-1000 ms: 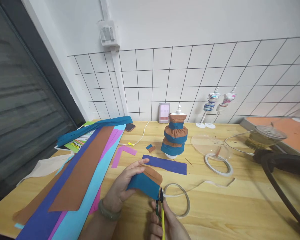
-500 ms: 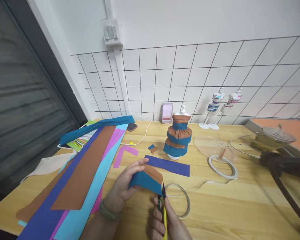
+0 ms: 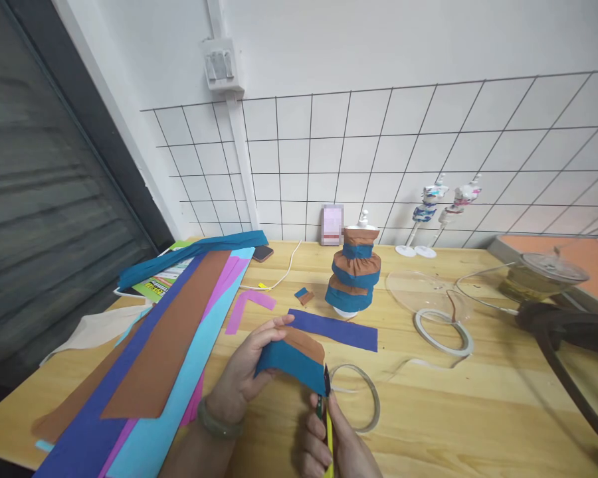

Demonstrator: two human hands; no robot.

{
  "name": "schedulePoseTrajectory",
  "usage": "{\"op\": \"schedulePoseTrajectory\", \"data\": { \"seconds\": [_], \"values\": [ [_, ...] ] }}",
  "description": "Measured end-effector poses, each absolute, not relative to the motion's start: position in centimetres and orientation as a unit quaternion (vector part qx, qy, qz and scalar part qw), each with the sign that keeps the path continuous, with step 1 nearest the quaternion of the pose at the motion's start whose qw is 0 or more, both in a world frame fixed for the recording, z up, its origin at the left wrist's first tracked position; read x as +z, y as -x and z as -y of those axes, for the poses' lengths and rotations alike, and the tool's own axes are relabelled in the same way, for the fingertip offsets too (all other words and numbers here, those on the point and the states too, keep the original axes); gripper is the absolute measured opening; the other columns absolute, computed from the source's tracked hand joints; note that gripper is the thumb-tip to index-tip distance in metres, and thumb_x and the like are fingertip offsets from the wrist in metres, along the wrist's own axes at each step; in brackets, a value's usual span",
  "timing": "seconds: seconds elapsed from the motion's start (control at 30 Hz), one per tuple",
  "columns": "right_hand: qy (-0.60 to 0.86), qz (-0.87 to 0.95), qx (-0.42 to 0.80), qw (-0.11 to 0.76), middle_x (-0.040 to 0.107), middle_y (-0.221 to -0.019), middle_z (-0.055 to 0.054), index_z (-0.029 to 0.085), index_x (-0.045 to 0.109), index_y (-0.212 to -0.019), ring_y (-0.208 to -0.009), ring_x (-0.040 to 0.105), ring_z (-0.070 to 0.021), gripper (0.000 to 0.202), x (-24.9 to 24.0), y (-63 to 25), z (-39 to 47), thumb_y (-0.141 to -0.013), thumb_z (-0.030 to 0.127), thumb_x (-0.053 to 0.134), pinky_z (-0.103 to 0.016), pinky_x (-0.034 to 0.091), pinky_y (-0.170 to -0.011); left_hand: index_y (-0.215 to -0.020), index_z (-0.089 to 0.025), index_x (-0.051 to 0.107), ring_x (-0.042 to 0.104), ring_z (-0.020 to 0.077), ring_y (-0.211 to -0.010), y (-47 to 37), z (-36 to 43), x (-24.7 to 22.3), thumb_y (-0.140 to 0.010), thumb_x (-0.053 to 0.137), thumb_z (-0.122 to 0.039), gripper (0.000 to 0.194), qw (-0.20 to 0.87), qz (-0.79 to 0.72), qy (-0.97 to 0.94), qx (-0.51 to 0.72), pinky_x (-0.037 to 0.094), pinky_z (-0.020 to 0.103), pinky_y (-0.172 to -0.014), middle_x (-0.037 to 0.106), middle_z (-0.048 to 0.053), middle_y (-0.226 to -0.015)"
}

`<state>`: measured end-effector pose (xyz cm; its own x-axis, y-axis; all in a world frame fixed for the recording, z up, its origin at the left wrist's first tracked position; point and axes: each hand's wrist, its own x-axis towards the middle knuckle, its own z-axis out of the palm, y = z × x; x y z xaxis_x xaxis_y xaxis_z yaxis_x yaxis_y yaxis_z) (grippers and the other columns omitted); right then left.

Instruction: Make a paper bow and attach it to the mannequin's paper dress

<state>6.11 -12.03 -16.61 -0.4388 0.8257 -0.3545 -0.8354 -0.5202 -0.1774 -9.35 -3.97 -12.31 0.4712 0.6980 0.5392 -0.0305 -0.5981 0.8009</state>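
My left hand pinches one end of a folded crepe-paper strip, brown on top and teal blue below. A jade-like bangle circles that wrist. My right hand is closed around small scissors with a yellow handle and a dark green part. Their dark blades stand upright against the strip's right end. Beyond the hands stands a small dress form wrapped in gathered brown and teal bands. A dark blue paper strip lies flat in front of it.
Long coloured paper sheets cover the left of the table. A tape roll lies beside my right hand, another tape ring farther right. A thin brown scrap rests by a clear disc. A dark curved object juts in at right.
The brown scrap by the clear disc has turned and looks thinner, slightly farther right. The held strip has shifted a little left; both hands keep their grip.
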Motion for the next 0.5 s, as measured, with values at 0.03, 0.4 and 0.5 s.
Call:
{"op": "schedulePoseTrajectory", "data": {
  "seconds": [0.03, 0.4, 0.5],
  "values": [
    [0.202, -0.008, 0.848, 0.49, 0.039, -0.041, 0.015, 0.022, 0.049, -0.072, -0.03, 0.018, 0.0001, 0.048, -16.55, -6.11, 12.03, -0.048, 0.049, 0.08, -0.017, 0.011, -0.034, -0.122, -0.026, 0.046, 0.035, 0.0286, -0.126, 9.38, 3.95, -12.33, -0.082, 0.054, -0.015, 0.042, 0.389, -0.219, -0.765, 0.465, 0.031, 0.045, -0.102, 0.04, 0.011, -0.136],
    [0.228, 0.013, 0.838, 0.495, 0.043, -0.041, 0.014, 0.021, 0.048, -0.072, -0.028, 0.023, 0.0003, 0.047, -16.76, -6.15, 12.19, -0.051, 0.051, 0.078, -0.018, 0.011, -0.034, -0.119, -0.024, 0.049, 0.037, 0.0289, -0.125, 9.27, 3.97, -11.69, -0.083, 0.053, -0.018, 0.037, 0.387, -0.232, -0.764, 0.461, 0.031, 0.046, -0.1, 0.043, 0.012, -0.133],
    [0.229, 0.014, 0.84, 0.491, 0.042, -0.041, 0.014, 0.021, 0.048, -0.072, -0.028, 0.023, 0.0001, 0.048, -16.74, -6.19, 12.19, -0.051, 0.051, 0.078, -0.018, 0.01, -0.034, -0.114, -0.022, 0.053, 0.039, 0.029, -0.124, 9.31, 4.16, -11.74, -0.078, 0.056, -0.014, 0.037, 0.414, -0.257, -0.734, 0.473, 0.03, 0.046, -0.101, 0.045, 0.012, -0.132]
  ]
}}
